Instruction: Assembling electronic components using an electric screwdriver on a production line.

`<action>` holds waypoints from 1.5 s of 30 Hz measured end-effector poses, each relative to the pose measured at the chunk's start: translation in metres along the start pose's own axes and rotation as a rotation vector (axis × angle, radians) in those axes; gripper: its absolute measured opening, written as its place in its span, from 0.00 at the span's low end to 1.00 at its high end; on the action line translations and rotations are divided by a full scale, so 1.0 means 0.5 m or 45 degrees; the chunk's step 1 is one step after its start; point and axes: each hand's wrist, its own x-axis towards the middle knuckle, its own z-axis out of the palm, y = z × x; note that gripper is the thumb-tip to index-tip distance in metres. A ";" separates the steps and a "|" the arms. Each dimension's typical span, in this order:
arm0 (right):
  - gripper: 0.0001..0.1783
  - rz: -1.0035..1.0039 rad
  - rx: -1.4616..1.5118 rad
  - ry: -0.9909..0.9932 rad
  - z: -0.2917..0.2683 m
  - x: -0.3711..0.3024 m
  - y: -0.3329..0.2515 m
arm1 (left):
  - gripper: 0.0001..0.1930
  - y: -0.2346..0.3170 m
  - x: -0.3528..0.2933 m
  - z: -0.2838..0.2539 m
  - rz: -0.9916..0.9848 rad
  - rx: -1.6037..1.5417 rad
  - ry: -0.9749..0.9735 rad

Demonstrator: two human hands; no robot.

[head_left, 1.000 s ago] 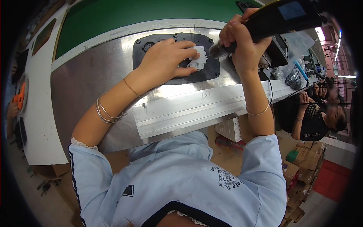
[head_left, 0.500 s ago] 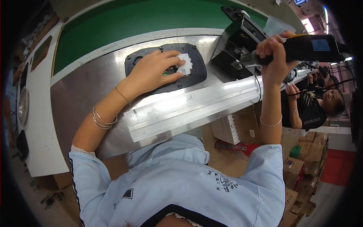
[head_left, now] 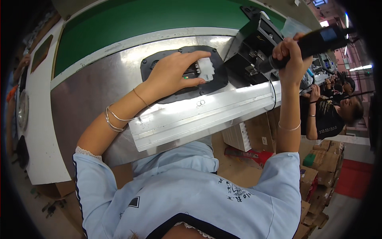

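Observation:
My left hand (head_left: 171, 73) reaches over a dark, rounded plate-shaped housing (head_left: 217, 75) lying on the metal worktop. Its thumb and index finger straddle a white plastic block (head_left: 205, 69) on the housing, gripping it by opposite edges. A bit of green shows beside the block, under the hand. My right hand (head_left: 292, 55) is wrapped round a black electric screwdriver (head_left: 318, 42), raised and tilted. The screwdriver's nose points down-left at the front of a black box-shaped device (head_left: 256, 49); whether its tip touches is too small to tell.
A pale metal rail (head_left: 207, 115) runs along the worktop's near edge. Behind lies a green surface (head_left: 147, 30). A thin black cable (head_left: 275, 97) hangs by the rail's right end. Another person (head_left: 326, 111) sits at the right, above stacked cardboard boxes (head_left: 322, 163).
The housing and white block have shifted right, along with my left hand, whose index finger is now straighter. My right hand has tilted the screwdriver more steeply, its nose still near the black device.

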 end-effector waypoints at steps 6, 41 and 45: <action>0.21 0.015 0.046 -0.096 0.094 -0.050 -0.010 | 0.43 -0.012 -0.004 0.012 -0.206 -0.183 0.058; 0.13 -0.055 0.174 -0.418 0.260 -0.038 0.097 | 0.45 -0.011 -0.007 0.017 -0.226 -0.189 0.043; 0.18 0.054 0.055 -0.365 0.238 -0.034 0.069 | 0.44 -0.017 -0.002 0.024 -0.142 -0.190 0.119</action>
